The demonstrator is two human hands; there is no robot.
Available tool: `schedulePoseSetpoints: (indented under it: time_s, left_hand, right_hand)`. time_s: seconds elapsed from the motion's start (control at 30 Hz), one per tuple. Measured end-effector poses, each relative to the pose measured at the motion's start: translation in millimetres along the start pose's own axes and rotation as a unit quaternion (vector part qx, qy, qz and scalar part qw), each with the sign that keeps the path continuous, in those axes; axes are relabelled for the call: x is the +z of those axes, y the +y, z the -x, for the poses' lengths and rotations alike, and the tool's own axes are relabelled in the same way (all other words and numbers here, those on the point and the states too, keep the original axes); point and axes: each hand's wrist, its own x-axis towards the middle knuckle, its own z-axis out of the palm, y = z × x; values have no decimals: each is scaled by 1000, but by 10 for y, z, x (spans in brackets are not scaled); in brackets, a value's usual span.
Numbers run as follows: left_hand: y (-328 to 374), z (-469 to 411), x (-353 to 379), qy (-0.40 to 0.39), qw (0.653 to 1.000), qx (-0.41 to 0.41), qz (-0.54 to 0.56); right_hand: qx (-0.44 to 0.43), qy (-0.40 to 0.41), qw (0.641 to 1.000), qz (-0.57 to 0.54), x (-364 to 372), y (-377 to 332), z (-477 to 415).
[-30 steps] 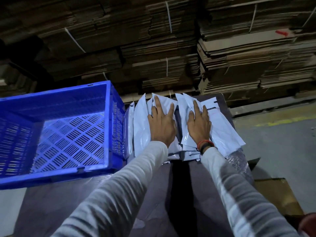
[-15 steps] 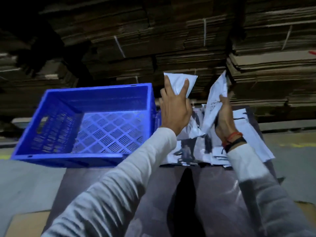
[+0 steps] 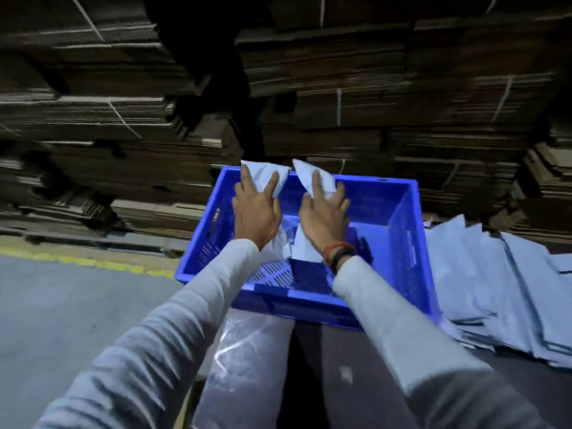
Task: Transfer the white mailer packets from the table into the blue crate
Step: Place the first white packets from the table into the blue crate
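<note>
Left hand (image 3: 256,212): over the blue crate (image 3: 402,243), fingers closed around a white mailer packet (image 3: 263,174).
Right hand (image 3: 325,216): beside it over the crate, gripping a second packet (image 3: 315,181).
Remaining packets (image 3: 495,289): heaped on the tabletop (image 3: 356,366), right of the crate.
</note>
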Motion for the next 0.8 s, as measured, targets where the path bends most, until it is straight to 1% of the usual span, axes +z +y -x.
schedulePoseSetpoints:
  time_s: [0.13,0.27,0.43,0.6,0.8]
  left_hand:
    - [-657,-91,219,-41,999,7,-26]
    - [-926,-89,474,-77,997,1,-29]
    - [-941,-78,666,-97,995,3,-30]
    - [-937,-105,782,-93,995,13,-33]
    - [-1077,-65,974,-151,987,5,-55]
  right_hand:
    - [-9,-26,995,92,769,-201,17]
    - [1,-30,989,146,1182,-169,-3]
    - [22,-31,982,183,1314,-23,-83]
    - [35,-40,979,196,1350,65,-156]
    - [50,-73,976,199,1541,138,-167]
